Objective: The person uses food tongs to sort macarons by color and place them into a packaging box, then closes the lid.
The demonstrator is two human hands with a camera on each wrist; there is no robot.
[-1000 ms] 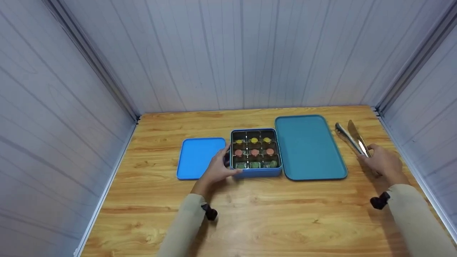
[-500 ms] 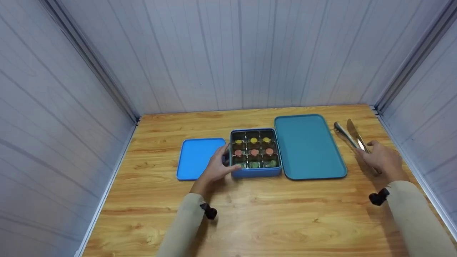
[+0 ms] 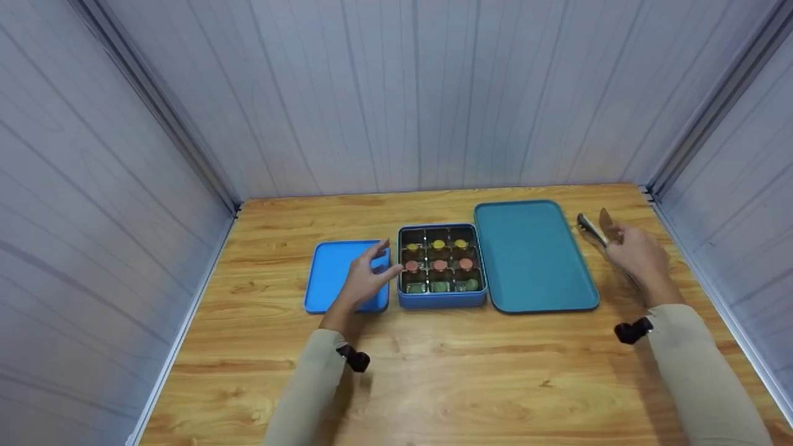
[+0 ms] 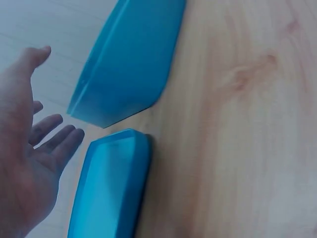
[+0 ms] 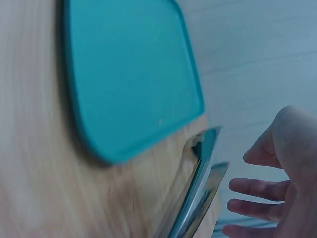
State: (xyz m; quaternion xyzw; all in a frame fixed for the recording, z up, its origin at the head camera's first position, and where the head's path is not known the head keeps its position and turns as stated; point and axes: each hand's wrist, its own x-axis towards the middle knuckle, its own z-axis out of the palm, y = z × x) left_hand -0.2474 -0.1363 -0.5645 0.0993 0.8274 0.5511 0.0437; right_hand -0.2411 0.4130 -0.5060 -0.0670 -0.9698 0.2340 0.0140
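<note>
Over the right part of a flat blue lid (image 3: 331,279), my left hand (image 3: 360,282) hovers with thumb and fingers spread. Just right of it stands a blue box (image 3: 442,301) with a divided insert of small yellow, pink and green pieces. The left wrist view shows the hand holding nothing beside the box wall (image 4: 133,64). At the right, my right hand (image 3: 641,257) is over a pair of metal tongs (image 3: 591,228) and hides their middle in the head view. From the right wrist, its fingers (image 5: 255,208) look parted and apart from the tongs (image 5: 200,183).
A teal tray (image 3: 533,254) lies flat between the box and the tongs, its left edge right beside the box. The wooden table (image 3: 471,378) meets pale panel walls (image 3: 421,99) at the back and both sides.
My left hand has drawn back leftward from the box's side, over the lid. My right hand has moved forward and left along the tongs, toward their tips.
</note>
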